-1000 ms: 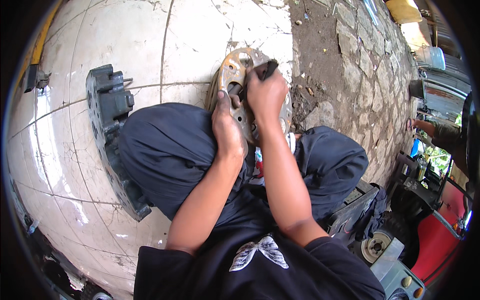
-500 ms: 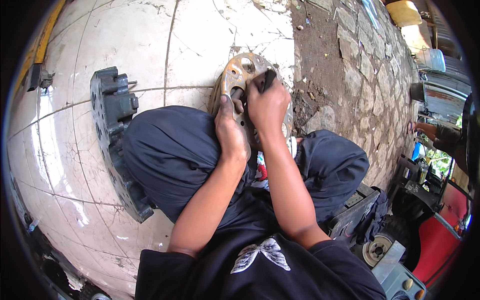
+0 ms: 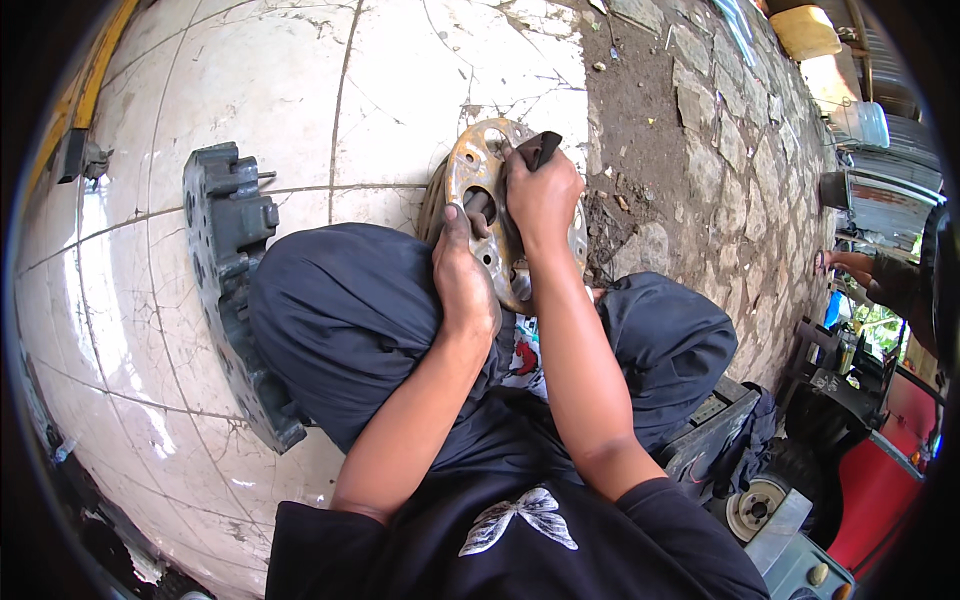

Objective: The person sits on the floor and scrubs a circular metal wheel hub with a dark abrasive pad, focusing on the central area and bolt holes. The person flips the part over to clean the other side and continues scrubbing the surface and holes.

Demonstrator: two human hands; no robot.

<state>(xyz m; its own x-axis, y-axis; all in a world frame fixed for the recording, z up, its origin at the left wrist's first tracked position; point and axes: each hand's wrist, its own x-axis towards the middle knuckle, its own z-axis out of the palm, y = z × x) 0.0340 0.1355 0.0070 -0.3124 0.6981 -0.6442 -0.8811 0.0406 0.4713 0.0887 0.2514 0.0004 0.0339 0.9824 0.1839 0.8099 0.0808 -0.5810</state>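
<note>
Between my knees stands a rusty round metal plate (image 3: 466, 178) with large oval openings and smaller bolt holes. My left hand (image 3: 466, 275) grips its near left edge, the thumb on the face and some fingertips showing through an opening. My right hand (image 3: 543, 205) is closed around a flat black piece (image 3: 547, 148) that sticks up past the knuckles, over the plate's right part. What kind of piece it is cannot be made out, and its lower end is hidden by the hand. Both hands have dark smudges on the fingers.
A dark metal cylinder head (image 3: 232, 270) rests on the white tiled floor (image 3: 250, 90) beside my left knee. Bare soil and stone paving (image 3: 745, 190) lie to the right. At lower right are a dark box (image 3: 715, 425) and a wheel (image 3: 755, 505). Another person's arm (image 3: 850, 262) shows far right.
My right hand has shifted slightly farther up over the plate with the black piece, uncovering more of the plate's near part. The left hand keeps its grip. The whole view has shifted a little.
</note>
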